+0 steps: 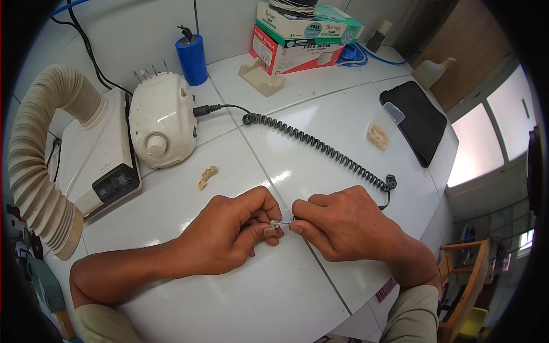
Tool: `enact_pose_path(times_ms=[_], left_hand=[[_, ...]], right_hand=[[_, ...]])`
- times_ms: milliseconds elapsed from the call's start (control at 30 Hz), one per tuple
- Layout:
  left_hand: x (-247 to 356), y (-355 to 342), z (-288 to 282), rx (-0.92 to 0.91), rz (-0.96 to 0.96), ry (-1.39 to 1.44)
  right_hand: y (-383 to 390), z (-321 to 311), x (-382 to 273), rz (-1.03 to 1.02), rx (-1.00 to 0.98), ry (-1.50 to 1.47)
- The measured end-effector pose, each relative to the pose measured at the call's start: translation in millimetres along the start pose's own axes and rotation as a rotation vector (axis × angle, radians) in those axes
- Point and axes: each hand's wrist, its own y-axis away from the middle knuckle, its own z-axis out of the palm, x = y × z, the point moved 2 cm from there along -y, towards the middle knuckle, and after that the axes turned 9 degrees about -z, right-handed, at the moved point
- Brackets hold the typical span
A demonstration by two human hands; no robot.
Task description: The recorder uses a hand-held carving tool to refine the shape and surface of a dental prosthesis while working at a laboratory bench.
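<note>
Small cream dental piece (275, 224), just below frame centre, pinched between my left hand's (223, 234) thumb and fingers. My right hand (357, 228) has its fingers closed round a handpiece (293, 219), mostly hidden; thin metal bit (285, 222) points left at the piece, contact too small to tell. Black coiled cord (320, 144) runs from behind my right hand to white control unit (163, 120), upper left. Tooth-coloured dental bridge (208, 176) on table (189, 297), left of centre. Stacked cartons (291, 57), top centre.
</note>
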Motion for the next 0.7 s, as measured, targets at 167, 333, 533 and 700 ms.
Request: enact_pose_path(times_ms=[167,333,533,700], left_hand=[[0.3,0.3,0.0,0.006,-0.002,-0.005],[0.3,0.6,-0.7,0.007,-0.017,-0.005],[-0.9,0.7,0.2,0.013,-0.017,-0.014],[-0.8,1.3,1.4,0.023,0.006,-0.042]], right_hand=[[0.3,-0.5,0.0,0.003,0.02,-0.012],[0.3,-0.3,0.8,-0.002,0.025,-0.017],[0.2,0.2,1.5,-0.009,0.015,-0.017],[0.3,0.4,1.2,-0.02,0.004,-0.021]])
